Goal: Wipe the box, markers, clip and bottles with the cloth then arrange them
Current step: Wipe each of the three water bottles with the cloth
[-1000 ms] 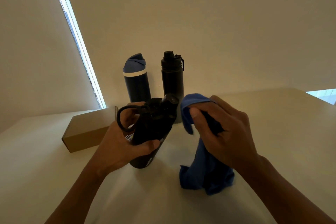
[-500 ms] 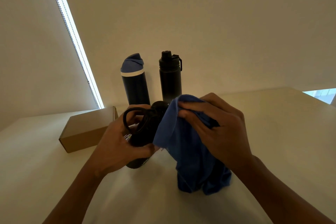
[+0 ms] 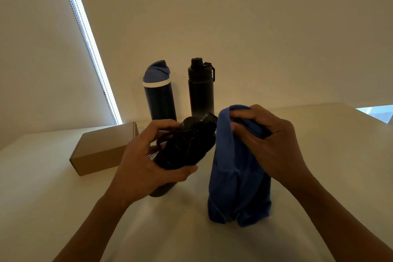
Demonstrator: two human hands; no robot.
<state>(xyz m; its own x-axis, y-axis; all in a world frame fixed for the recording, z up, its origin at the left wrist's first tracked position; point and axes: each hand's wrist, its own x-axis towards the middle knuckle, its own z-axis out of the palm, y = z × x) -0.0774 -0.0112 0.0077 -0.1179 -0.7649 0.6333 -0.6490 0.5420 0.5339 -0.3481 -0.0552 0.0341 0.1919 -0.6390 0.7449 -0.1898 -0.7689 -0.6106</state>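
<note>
My left hand grips a black bottle that tilts with its cap up and to the right, base near the table. My right hand holds a bunched blue cloth just right of the bottle's cap; the cloth hangs down to the table. Behind them stand a navy bottle with a blue lid and a black bottle with a loop cap, both upright. A closed cardboard box lies to the left. Markers and clip are not visible.
The pale table runs to a wall at the back. A bright window strip with a bead chain slants down on the left. The table's right corner ends near another lit opening.
The cloth, which covered the bottle's cap half a second ago, has come off to the right. My left hand has turned the bottle, its loop strap now under my fingers.
</note>
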